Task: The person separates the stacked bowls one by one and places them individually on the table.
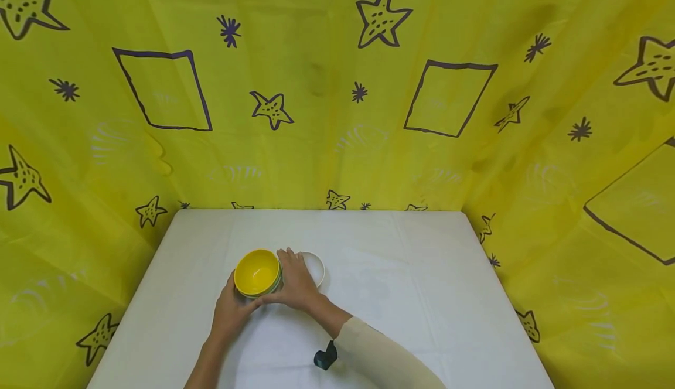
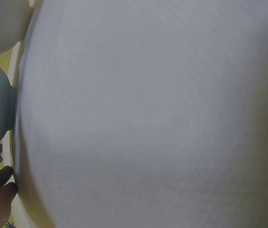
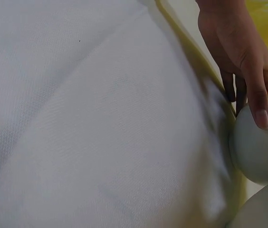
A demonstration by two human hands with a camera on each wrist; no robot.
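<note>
- We see a yellow patterned backdrop, drawn with stars and squares, rising on three sides beyond our fingers
- The white worktop lies under both our hands and stretches far past our fingertips to the backdrop
- A cream sleeve covers our right forearm, with a small black strap piece at the wrist, well behind the fingers
- The yellow bowl sits between our two hands, nearer the left edge of the worktop; the right wrist view shows its pale underside and a green and orange band at the rim, so it may be a nest of bowls, though we cannot tell how many
- A white bowl stands just beyond our right fingertips, touching or nearly touching the yellow one
- Our right hand lies over the right side of the yellow bowl, fingers straight, close together and pressing on its wall
- Our left hand cups the near left side, fingers curled round the bowl's wall; the left wrist view shows only a sliver of them
- We judge the main risk to be the bowl tilting or sliding out, since the right fingers only press flat against a smooth curved wall
- A squeeze from both sides could knock the white bowl away
</note>
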